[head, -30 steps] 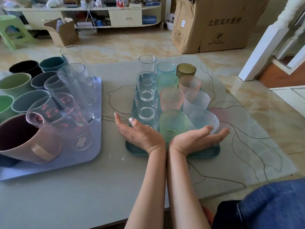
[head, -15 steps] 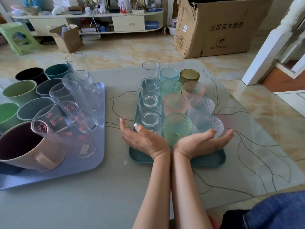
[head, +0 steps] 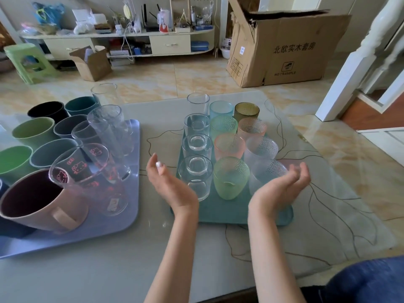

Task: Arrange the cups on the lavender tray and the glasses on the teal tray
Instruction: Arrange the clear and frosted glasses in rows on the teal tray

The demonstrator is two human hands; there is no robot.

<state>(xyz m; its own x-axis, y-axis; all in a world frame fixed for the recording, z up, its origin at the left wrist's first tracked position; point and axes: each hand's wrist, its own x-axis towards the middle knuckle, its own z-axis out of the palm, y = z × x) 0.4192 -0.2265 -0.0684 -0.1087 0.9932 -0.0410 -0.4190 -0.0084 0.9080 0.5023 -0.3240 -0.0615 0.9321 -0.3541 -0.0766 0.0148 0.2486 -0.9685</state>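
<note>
Hands raised palm-up above the near end of the teal tray [head: 231,212], neither holding anything. The left hand [head: 169,182] hovers at about 7 o'clock of the tray, fingers loosely spread and curled upward, just beside the nearest clear glass [head: 195,178]; the right hand [head: 282,186] hovers at about 5 o'clock, palm cupped wide, in front of a frosted clear glass [head: 267,172], though contact between them cannot be judged from this angle. The teal tray carries upright glasses in three columns running toward 12 o'clock: clear ones on its 9 o'clock side, then a green glass [head: 230,177] and a pink glass [head: 229,146] in the middle column, and an amber glass [head: 246,110] at the far 1 o'clock corner. At 9 o'clock of the teal tray, well apart from it, lies the lavender tray [head: 133,193] on the same table [head: 109,270]. It holds opaque cups, among them a pink mug [head: 41,206] with a handle at its near edge and a green cup [head: 32,132] farther back, together with several tall clear tumblers [head: 109,125], one printed with cartoon cat faces.
</note>
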